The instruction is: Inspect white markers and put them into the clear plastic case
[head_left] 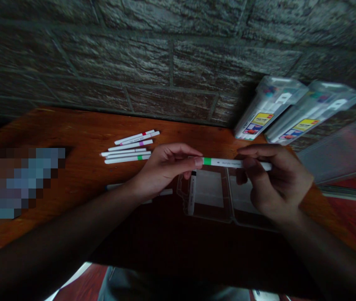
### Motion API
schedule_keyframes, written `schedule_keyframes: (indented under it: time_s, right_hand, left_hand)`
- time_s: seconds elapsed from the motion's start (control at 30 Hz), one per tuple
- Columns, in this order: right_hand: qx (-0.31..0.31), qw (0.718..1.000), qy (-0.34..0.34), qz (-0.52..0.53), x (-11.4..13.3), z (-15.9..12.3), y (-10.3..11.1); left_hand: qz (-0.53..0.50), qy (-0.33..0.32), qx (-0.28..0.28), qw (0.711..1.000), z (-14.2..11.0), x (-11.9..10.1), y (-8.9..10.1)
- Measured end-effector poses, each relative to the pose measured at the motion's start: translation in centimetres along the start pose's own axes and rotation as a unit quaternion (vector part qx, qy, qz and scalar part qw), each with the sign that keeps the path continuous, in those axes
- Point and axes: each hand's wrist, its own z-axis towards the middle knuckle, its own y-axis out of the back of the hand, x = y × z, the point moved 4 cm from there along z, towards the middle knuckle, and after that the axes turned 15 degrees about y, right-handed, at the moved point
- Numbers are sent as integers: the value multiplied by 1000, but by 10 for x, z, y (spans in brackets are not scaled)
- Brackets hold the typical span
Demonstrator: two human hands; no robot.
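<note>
Both my hands hold one white marker with a green band level above the wooden table. My left hand pinches its left end, fingers curled round the cap. My right hand grips the barrel at the right. Below them lies an open clear plastic case with one white marker with a black tip lying in it. Several white markers with coloured bands lie in a loose row on the table to the left of my left hand.
Two clear plastic marker boxes, one beside the other, lean against the stone-brick wall at the back right. A blurred-out patch covers the table's left. A grey lid-like panel lies at the right edge.
</note>
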Motion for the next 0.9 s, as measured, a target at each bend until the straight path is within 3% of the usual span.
schedule_keyframes:
  time_s: [0.1,0.6,0.9]
  right_hand:
    - [13,999,36,-30,4,3,-3]
    - [102,994,27,-36,1,13,-20]
    - [171,980,66,-81,4,12,-25]
  left_hand:
    - [3,-5,2,1000,0,-1,0]
    - [112,-43,-51,991,-2,-8,0]
    - [150,-50,-29,987,-5,-2,-7]
